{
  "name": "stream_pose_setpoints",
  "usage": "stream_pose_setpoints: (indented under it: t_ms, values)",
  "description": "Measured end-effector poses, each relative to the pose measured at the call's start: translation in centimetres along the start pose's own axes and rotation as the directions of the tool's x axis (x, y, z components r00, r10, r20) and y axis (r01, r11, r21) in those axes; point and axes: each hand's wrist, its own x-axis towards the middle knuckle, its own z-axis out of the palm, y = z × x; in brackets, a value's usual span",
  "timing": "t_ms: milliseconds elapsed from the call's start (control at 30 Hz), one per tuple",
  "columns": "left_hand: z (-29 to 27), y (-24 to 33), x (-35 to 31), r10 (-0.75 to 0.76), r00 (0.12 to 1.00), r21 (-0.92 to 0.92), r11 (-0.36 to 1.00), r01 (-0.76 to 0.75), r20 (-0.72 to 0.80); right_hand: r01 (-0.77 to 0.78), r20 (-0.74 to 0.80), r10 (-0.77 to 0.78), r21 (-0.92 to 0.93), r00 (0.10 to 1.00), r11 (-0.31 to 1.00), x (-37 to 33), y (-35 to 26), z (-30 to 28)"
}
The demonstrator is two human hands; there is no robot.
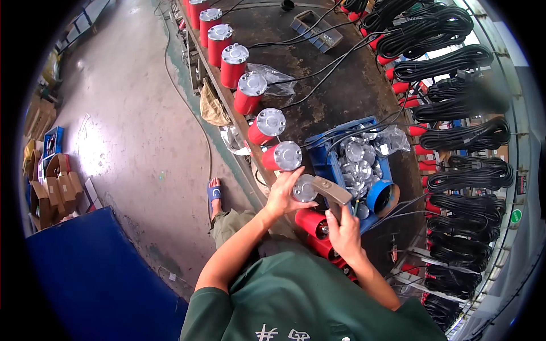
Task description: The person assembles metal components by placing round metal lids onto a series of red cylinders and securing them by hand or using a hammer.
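My left hand (280, 195) curls its thumb and fingers around a round silver metal end cap (305, 188). Whatever lies beneath this cap is mostly hidden by the hand. In my right hand (346, 234) is a hammer, gripped by its handle, with its brownish head (332, 190) at the right edge of the cap; whether they touch I cannot tell. Just nearer to me, a red cylindrical housing (310, 222) lies tilted with its open end showing inner parts. Beyond the left hand stands a red housing with a silver cap (286, 157) on it.
Several capped red housings (251, 94) line the bench's left edge. A blue crate (322, 161) holds loose silver caps, and a blue ring-shaped roll (382, 196) rests at its corner. Coiled black cables (466, 136) hang along the right. A small parts tray (317, 31) sits farther back.
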Motion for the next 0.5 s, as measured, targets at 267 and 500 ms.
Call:
stream_pose_setpoints:
  t_ms: [267,500]
  values:
    - [-0.2,-0.5,0.0,0.058,0.998,0.004,0.998,-0.058,-0.04,-0.025,0.13,0.025,-0.008,0.991,1.0,1.1,-0.2,-0.8]
    - [0.3,-0.7,-0.2,0.019,0.999,-0.043,0.999,-0.017,0.041,-0.109,0.118,0.131,-0.173,0.984,0.979,-1.4,5.6,4.6]
